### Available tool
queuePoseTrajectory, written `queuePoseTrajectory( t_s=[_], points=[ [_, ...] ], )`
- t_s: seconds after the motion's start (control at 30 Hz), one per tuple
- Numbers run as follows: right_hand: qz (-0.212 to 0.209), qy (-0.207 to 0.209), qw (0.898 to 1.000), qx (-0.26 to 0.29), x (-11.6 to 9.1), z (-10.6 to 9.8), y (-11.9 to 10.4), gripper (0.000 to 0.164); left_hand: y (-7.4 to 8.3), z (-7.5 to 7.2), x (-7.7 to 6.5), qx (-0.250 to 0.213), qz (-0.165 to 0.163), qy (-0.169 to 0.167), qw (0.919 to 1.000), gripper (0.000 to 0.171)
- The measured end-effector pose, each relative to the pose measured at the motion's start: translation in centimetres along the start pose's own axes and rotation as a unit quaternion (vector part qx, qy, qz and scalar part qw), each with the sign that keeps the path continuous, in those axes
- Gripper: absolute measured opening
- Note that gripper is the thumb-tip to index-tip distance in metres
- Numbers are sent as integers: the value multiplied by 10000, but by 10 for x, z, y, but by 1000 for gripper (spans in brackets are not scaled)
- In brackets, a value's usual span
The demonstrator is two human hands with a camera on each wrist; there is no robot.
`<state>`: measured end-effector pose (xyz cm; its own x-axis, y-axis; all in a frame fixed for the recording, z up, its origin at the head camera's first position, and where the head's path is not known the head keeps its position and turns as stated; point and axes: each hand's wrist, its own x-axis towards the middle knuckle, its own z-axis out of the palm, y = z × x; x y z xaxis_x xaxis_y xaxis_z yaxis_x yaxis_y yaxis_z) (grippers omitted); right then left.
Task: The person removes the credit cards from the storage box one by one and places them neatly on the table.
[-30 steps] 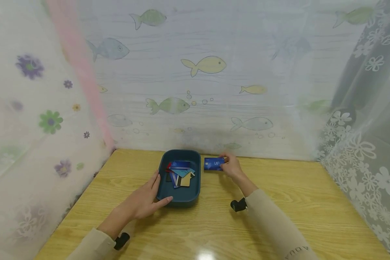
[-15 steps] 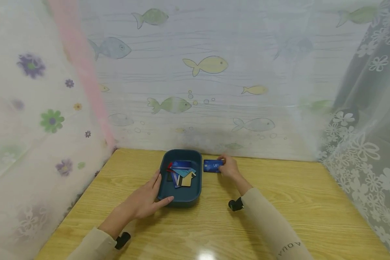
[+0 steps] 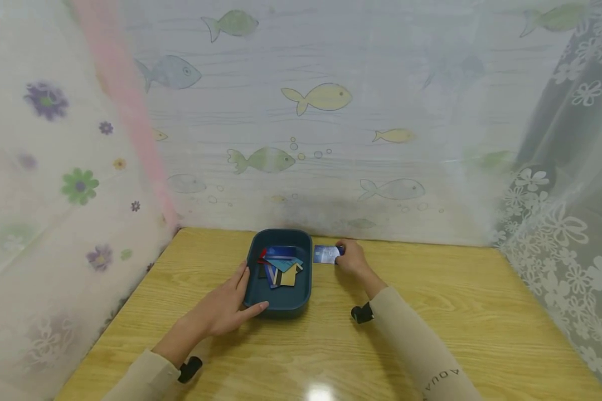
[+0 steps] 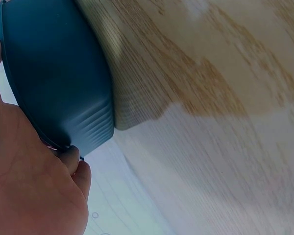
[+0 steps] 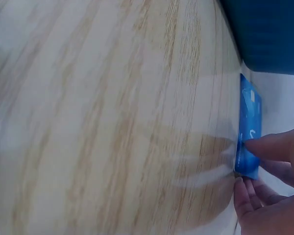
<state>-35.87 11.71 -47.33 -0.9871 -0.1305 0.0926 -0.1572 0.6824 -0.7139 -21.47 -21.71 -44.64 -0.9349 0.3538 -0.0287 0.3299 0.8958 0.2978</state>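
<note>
On the wooden table, my right hand (image 3: 352,259) pinches the right end of a blue card (image 3: 326,254) marked VIP, beside the box's upper right side. In the right wrist view, the thumb lies on the face of the card (image 5: 250,117) and the other fingers are behind and below it. My left hand (image 3: 221,309) rests against a dark teal plastic box (image 3: 280,302), its fairly straight fingers along the left side and thumb on the near rim. Inside the box lies an overlapping pile of several cards, including a gold card (image 3: 289,275) and a light blue card (image 3: 284,264).
The wooden table (image 3: 431,323) extends to both sides and in front of the box. A fish-patterned curtain (image 3: 321,167) hangs right behind the table's back edge, with flowered curtains at left and right. Black wrist devices sit at both cuffs.
My right hand has shifted slightly left and covers more of the blue card's right end. The card's face now shows a pale glare. The left hand and box stay put.
</note>
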Motion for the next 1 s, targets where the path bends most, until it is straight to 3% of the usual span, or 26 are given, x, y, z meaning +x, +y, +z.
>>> queuePoseTrajectory(
  t_s=[0.73, 1.0],
  points=[
    [-44, -232, 9977, -643, 0, 3, -1, 41, 2, -1, -1, 4, -7, -29, 10000, 113],
    [-237, -203, 9960, -836, 0, 2, -1, 39, 1, -1, -1, -9, -16, -52, 10000, 113]
  ],
)
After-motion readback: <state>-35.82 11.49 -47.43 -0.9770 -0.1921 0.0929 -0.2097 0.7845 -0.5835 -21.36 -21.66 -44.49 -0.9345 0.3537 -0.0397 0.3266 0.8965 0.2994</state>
